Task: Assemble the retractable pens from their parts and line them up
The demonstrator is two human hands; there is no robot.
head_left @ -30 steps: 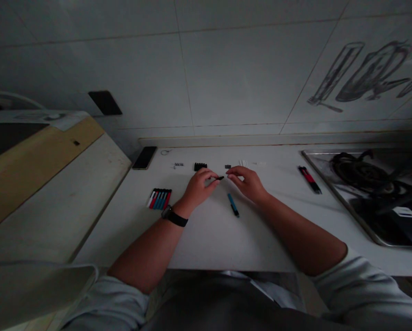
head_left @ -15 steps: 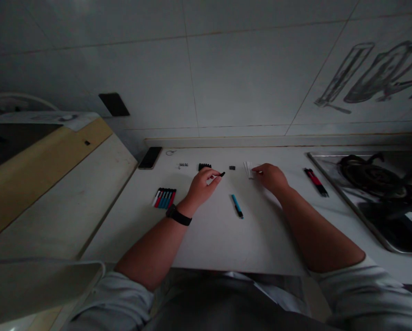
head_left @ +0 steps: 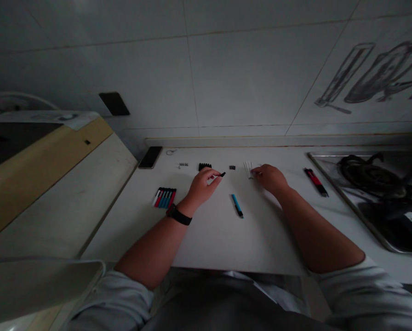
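My left hand (head_left: 202,187) pinches a small black pen part (head_left: 223,174) between thumb and forefinger, raised a little over the counter. Thin white pen refills (head_left: 246,168) lie side by side at the right. My right hand (head_left: 272,178) has its fingertips pressed together on the lower end of one of them. Between the hands are a little group of dark small pieces (head_left: 232,168) and, nearer me, a blue pen (head_left: 237,205) with a black end. Just behind my left hand sits a row of black pen parts (head_left: 205,166).
Coloured pen barrels (head_left: 164,197) lie in a row left of my left wrist. Farther back are small springs (head_left: 183,164), a ring-shaped item (head_left: 170,152) and a phone (head_left: 150,157). Red and black pens (head_left: 316,182) lie beside the gas stove (head_left: 351,220) at right.
The refills lie slightly farther apart, with my right fingertips shifted a touch among them. My left hand has stayed in place with the black part.
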